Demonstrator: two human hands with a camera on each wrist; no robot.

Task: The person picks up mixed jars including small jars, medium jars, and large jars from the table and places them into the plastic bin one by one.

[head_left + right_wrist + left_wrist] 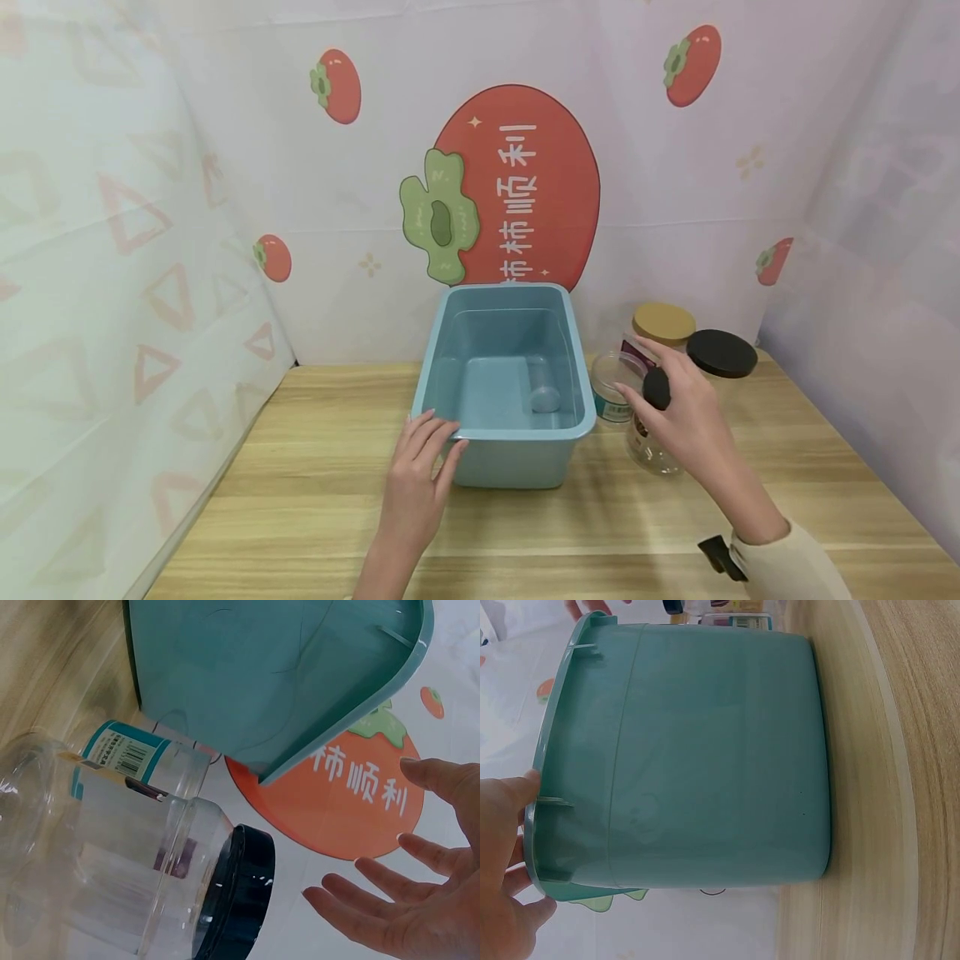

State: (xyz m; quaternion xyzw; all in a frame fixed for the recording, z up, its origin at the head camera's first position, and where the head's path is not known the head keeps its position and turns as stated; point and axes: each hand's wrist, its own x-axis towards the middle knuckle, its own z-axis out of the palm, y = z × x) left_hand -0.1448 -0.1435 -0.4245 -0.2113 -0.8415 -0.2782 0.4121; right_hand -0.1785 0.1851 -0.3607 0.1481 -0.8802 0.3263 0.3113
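Note:
A blue plastic bin [506, 458] stands on the table, and a clear cylindrical container [542, 387] lies inside it. My left hand [416, 467] grips the bin's near left rim, fingertips over the edge and thumb on the outer side. Spread fingers and a raised thumb show on my right hand [420, 877], which holds nothing. It hovers over a clear jar with a black lid [244, 896], apart from that lid in the right wrist view. Beside the bin's right wall is a clear jar with a teal label [613, 407].
Behind the right hand stand a jar with a gold lid [663, 322] and one with a wide black lid [722, 353]. The wooden table [315, 500] meets a printed cloth backdrop [382, 325] behind the bin, with cloth on both sides too.

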